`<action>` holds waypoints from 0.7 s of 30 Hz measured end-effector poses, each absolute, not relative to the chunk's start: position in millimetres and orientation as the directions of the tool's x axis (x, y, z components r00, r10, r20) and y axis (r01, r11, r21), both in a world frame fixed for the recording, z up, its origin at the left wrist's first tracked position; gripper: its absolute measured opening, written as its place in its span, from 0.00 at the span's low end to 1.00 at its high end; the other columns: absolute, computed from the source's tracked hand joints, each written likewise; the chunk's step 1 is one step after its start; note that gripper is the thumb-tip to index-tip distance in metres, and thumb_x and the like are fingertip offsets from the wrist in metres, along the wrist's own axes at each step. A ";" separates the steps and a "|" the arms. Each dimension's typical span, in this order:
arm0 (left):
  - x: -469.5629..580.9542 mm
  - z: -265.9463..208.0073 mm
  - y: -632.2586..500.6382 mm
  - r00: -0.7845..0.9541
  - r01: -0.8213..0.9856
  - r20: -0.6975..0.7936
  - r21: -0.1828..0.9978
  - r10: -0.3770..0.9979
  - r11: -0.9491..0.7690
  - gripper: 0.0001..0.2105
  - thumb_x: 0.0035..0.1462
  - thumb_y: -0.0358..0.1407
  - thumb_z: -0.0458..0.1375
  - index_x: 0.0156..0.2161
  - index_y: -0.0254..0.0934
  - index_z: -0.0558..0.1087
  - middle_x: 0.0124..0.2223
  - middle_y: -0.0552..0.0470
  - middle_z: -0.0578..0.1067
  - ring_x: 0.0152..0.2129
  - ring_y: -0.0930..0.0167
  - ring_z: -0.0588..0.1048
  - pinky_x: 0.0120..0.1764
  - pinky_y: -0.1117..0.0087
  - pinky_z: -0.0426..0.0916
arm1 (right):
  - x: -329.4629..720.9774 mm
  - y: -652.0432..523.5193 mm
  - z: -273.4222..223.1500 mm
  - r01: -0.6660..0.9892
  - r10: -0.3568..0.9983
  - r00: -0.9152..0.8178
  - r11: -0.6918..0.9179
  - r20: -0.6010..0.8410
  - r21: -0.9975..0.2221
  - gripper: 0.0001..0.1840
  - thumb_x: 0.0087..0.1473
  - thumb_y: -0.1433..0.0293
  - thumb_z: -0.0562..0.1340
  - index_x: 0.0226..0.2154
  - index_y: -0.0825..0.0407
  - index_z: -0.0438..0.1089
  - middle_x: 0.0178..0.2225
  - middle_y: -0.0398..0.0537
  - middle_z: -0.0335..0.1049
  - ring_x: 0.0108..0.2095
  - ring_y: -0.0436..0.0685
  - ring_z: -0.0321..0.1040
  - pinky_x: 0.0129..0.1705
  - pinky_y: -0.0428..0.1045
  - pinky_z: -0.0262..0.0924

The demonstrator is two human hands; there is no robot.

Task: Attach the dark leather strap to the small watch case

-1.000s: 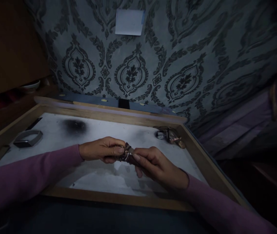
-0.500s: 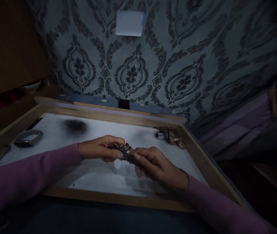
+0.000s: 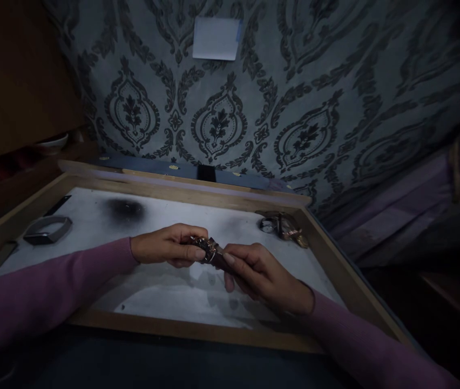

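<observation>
Between my two hands, above the white floor of a shallow wooden tray (image 3: 197,330), is a wristwatch (image 3: 210,249) with a brown strap and a rose-gold-toned case. My left hand (image 3: 169,246) pinches the case, thumb in front, and covers part of the dial. My right hand (image 3: 264,275) is closed on the strap, thumb on top and fingers underneath. At the tray's far right corner lie several other watches (image 3: 282,226) in a small heap. A grey watch or band (image 3: 47,230), curled into a loop, rests at the left side.
Dark flat strips lie along the tray's left side, one a black strip (image 3: 58,206). A dark smudge (image 3: 124,207) marks the white floor. Behind stands a patterned wall with a white paper (image 3: 216,39). Purple cloth (image 3: 400,202) hangs at right, and a wooden cabinet (image 3: 19,81) is at left.
The watch case has tilted slightly, so less of its dial faces me. My right thumb and fingers have shifted a little on the strap, exposing more of it. My left hand is nearly still.
</observation>
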State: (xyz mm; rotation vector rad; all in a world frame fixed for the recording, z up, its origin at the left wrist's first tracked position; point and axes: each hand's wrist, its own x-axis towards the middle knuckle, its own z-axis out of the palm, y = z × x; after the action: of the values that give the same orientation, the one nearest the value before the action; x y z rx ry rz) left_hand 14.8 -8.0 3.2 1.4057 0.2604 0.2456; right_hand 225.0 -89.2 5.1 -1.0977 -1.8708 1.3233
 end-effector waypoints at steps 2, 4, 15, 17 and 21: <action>14.8 2.7 -7.7 0.947 -0.012 -0.037 0.989 0.319 0.148 0.09 0.57 0.38 0.58 0.33 0.34 0.63 0.21 0.62 0.57 0.15 0.81 0.52 0.17 0.77 0.45 | 224.6 -88.9 6.2 0.289 0.872 -0.490 0.179 0.015 -0.940 0.23 0.63 0.57 0.52 0.26 0.57 0.66 0.18 0.39 0.63 0.12 0.41 0.48 0.13 0.40 0.43; 14.9 2.3 -7.5 0.948 -0.010 -0.037 0.989 0.315 0.146 0.10 0.57 0.38 0.58 0.33 0.34 0.63 0.21 0.62 0.58 0.15 0.81 0.52 0.17 0.78 0.45 | 224.3 -88.2 6.9 0.295 0.866 -0.500 0.192 0.020 -0.936 0.23 0.64 0.57 0.51 0.25 0.56 0.65 0.17 0.38 0.61 0.12 0.41 0.47 0.14 0.40 0.42; 13.8 -1.7 -6.6 0.955 -0.001 -0.047 0.987 0.294 0.161 0.09 0.58 0.37 0.57 0.33 0.35 0.63 0.20 0.63 0.56 0.14 0.81 0.51 0.17 0.78 0.44 | 226.2 -84.1 3.7 0.344 0.839 -0.535 0.323 0.099 -0.882 0.23 0.65 0.58 0.50 0.27 0.56 0.65 0.19 0.42 0.63 0.20 0.47 0.56 0.23 0.43 0.51; 13.8 -1.7 -6.5 0.956 0.012 -0.056 0.988 0.287 0.154 0.09 0.58 0.38 0.57 0.34 0.35 0.63 0.20 0.63 0.56 0.14 0.81 0.51 0.17 0.78 0.44 | 226.8 -83.7 1.9 0.357 0.842 -0.531 0.323 0.095 -0.876 0.23 0.65 0.58 0.49 0.27 0.56 0.65 0.19 0.42 0.63 0.20 0.47 0.56 0.23 0.43 0.51; 15.3 1.0 -9.3 0.954 0.029 -0.065 0.992 0.292 0.126 0.09 0.59 0.39 0.56 0.35 0.34 0.64 0.21 0.63 0.56 0.14 0.81 0.52 0.17 0.77 0.45 | 226.0 -83.7 2.6 0.371 0.845 -0.523 0.339 0.107 -0.865 0.23 0.65 0.58 0.49 0.24 0.54 0.62 0.18 0.39 0.57 0.19 0.46 0.53 0.23 0.43 0.50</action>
State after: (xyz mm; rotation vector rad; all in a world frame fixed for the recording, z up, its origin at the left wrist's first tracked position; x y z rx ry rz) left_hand 15.3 -9.3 1.0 1.4366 0.2684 0.1949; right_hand 226.0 -83.7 2.6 -1.0604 -2.0514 1.1138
